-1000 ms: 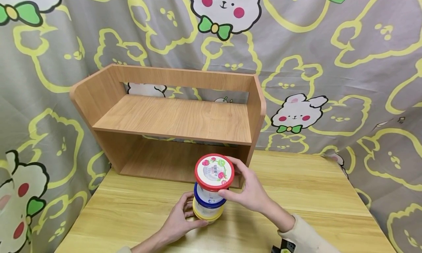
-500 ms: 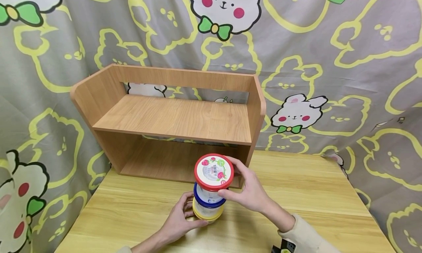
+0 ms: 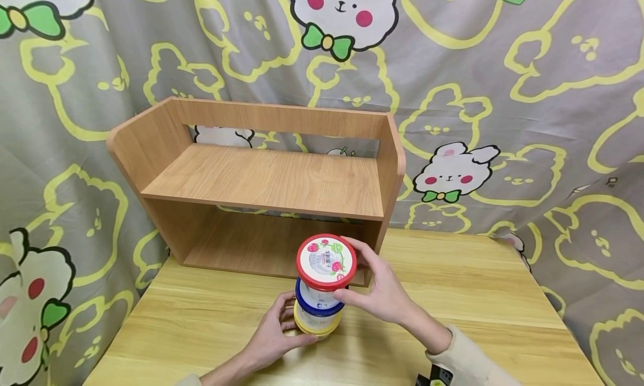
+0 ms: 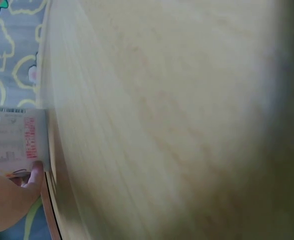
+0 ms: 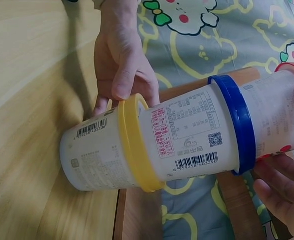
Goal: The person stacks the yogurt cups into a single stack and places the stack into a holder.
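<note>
Three white plastic tubs stand stacked on the table. The yellow-lidded tub (image 3: 317, 323) is at the bottom, the blue-lidded tub (image 3: 320, 299) in the middle, and the red-lidded tub (image 3: 327, 261) with printed strawberries on top. My left hand (image 3: 271, 337) holds the bottom tub around its yellow lid, thumb in front and fingers at the left side. With thumb and fingers on either side, my right hand (image 3: 378, 285) grips the top tub just under its red lid. The right wrist view shows barcodes and printed text on the tubs. Their far sides are hidden in the head view.
A two-level wooden shelf (image 3: 271, 179) stands right behind the stack. The wooden table (image 3: 478, 296) reaches out to both sides. A grey curtain (image 3: 503, 106) with rabbit and bear drawings hangs behind. A small black device (image 3: 436, 375) sits by the right sleeve.
</note>
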`<control>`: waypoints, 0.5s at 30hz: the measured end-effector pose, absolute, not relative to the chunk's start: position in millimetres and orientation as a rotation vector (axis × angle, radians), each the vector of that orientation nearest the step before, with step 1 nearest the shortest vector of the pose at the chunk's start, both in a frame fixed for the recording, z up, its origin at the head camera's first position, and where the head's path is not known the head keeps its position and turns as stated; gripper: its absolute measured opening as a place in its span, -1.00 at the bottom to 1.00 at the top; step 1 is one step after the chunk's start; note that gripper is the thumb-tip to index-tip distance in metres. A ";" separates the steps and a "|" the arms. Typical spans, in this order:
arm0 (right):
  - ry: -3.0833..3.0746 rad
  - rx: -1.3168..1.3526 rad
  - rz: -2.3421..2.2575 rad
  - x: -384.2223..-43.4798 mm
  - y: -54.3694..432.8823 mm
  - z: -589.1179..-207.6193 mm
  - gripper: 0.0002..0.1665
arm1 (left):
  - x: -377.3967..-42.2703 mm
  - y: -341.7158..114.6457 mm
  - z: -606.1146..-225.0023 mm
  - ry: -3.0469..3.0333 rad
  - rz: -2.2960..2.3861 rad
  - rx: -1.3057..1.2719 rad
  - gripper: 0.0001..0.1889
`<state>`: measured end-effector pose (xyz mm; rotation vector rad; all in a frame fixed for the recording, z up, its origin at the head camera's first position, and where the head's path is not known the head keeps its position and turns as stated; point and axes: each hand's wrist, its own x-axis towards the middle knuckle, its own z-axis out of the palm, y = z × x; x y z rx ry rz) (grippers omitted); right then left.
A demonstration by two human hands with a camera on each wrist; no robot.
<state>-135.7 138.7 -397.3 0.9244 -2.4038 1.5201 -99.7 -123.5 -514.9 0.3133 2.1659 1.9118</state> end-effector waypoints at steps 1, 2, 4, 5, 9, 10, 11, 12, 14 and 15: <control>-2.407 0.917 1.515 -134.9 139.5 -397.3 0.05 | -99.9 -123.4 -514.4 2.158 1.916 0.308 -0.02; -2.407 0.914 1.512 -134.4 140.4 -397.7 0.05 | -100.1 -123.4 -514.2 2.155 1.920 0.311 -0.03; -2.397 0.912 1.510 -133.4 142.7 -399.2 0.05 | -100.0 -123.6 -514.0 2.152 1.920 0.311 -0.03; -2.393 0.907 1.512 -133.0 144.1 -400.1 0.05 | -99.9 -123.8 -514.0 2.152 1.921 0.314 -0.03; -2.366 0.896 1.517 -132.2 150.5 -404.2 0.03 | -99.5 -124.7 -515.2 2.172 1.902 0.323 -0.02; -2.360 0.890 1.514 -131.9 152.3 -405.0 0.02 | -99.4 -124.8 -515.3 2.176 1.898 0.325 -0.02; -2.355 0.880 1.514 -131.6 154.1 -405.4 0.01 | -99.3 -124.8 -515.3 2.178 1.897 0.327 -0.02; -2.343 0.877 1.511 -131.3 155.9 -406.1 0.01 | -99.4 -124.8 -515.4 2.179 1.897 0.328 -0.02; -2.322 0.860 1.510 -130.3 159.5 -407.4 -0.01 | -99.4 -124.7 -515.3 2.177 1.898 0.325 -0.02; -2.311 0.846 1.510 -130.0 161.3 -408.2 -0.02 | -99.5 -124.6 -515.1 2.174 1.896 0.318 -0.02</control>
